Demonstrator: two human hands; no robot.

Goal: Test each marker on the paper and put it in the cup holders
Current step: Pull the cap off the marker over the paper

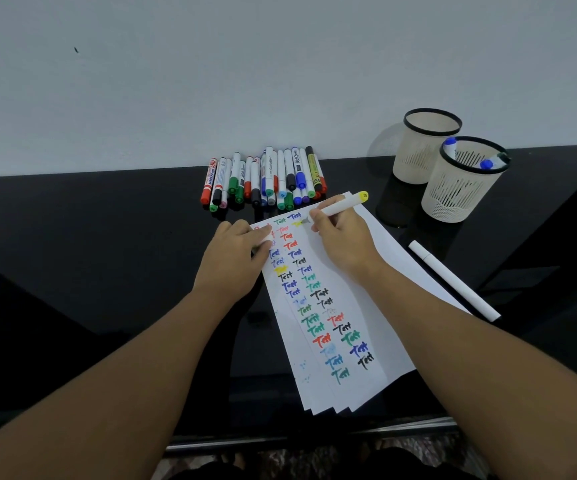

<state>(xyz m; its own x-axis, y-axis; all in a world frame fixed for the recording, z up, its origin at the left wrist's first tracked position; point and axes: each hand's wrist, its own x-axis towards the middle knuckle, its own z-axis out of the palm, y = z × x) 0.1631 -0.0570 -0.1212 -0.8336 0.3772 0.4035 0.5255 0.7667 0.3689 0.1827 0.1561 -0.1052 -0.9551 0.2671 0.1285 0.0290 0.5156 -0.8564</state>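
Paper [346, 306] lies on a glossy black table [107, 237] against a pale wall [211, 81]; right grip [344, 242] pinches a yellow marker [344, 205].

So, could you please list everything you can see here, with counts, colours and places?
yellow-capped marker: one, white barrel, tip on the paper's far end, gripped by the right hand
paper: small fanned stack, white, covered in coloured "Test" words, table centre
marker pile: many, mixed colours, by the wall
cup holders: two, cream mesh; near one holds two blue-capped markers, far one looks empty
white marker: one, right of the paper
table: one, glossy black
left hand: presses on the paper
right hand: writing
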